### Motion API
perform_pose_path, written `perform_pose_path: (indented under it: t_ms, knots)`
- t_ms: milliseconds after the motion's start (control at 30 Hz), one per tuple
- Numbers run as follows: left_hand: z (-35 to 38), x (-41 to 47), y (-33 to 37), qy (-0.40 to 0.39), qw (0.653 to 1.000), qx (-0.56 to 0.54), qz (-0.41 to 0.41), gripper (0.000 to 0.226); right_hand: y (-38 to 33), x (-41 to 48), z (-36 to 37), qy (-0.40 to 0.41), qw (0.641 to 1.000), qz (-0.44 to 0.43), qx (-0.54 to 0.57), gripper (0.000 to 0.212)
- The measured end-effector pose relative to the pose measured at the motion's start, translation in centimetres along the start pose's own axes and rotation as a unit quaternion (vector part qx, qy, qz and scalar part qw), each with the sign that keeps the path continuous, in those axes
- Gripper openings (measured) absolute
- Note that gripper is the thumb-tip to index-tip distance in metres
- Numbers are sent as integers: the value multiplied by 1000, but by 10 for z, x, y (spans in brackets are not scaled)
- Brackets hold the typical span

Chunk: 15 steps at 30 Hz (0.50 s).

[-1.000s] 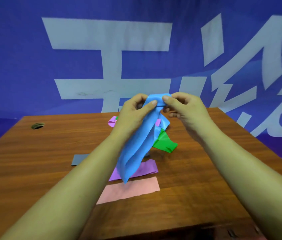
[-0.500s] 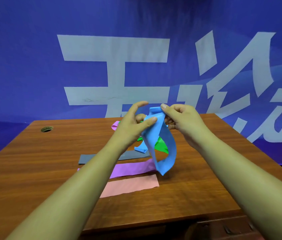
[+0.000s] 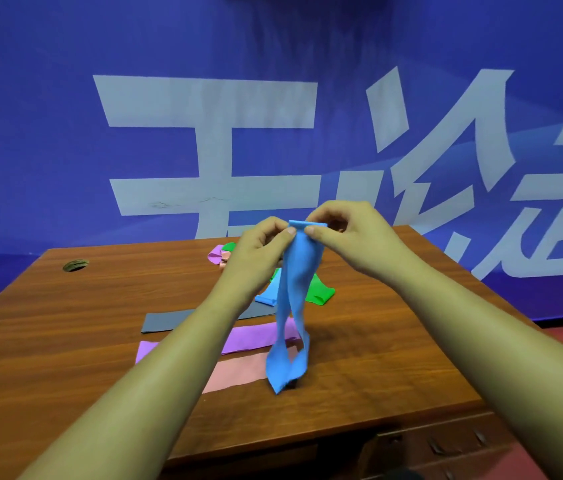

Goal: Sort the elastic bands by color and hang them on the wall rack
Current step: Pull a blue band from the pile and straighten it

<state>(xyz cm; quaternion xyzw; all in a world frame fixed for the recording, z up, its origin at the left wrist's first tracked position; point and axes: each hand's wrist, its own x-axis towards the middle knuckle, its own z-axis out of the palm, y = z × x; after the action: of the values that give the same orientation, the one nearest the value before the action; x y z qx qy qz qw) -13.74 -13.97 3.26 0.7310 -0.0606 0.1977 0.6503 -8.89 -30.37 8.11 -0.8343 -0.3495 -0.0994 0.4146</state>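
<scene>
Hands meet over the wooden counter [image 3: 65, 341], both pinching the top fold of one blue band [image 3: 294, 282]. The left hand [image 3: 259, 251] and the right hand [image 3: 349, 233] each have thumb and fingers [image 3: 312, 230] closed tight on that fold, with the two thumb tips almost touching. The held band hangs straight down as a loop. Whether its lower end touches the counter cannot be told.

Behind the held band lie a second blue band [image 3: 268, 295], to its left, and one green band [image 3: 320, 295], to its right. Left of the held band, three flat strips lie in a row front to back: one grey band [image 3: 166, 322] farthest, one purple band [image 3: 256, 341] in the middle, one pink band [image 3: 235, 374] nearest. Farther behind the held band, to the left, sits one small purple and pink tangle [image 3: 216, 255] with a bit of green beside it. One round hole [image 3: 75, 265] shows far to the left.
</scene>
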Motion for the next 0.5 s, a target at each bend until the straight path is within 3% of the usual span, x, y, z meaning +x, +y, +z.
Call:
perform_pose_path:
  t_ms: [100,233,400,500]
  knots:
    - [9,-2,-9,-40,997,-34,-57,11,-6,7,-7,-1,997,50,52,6]
    - [25,-10,-20,-77,991,-23,-103,24,-3,17,-23,56,969,149,188,9]
    - [43,-11,-23,-82,988,-30,-124,19,22,16,-34,-29,968,208,135,10]
    - [53,-12,-29,-132,975,-32,-175,22,33,17,-45,19,969,208,132,4]
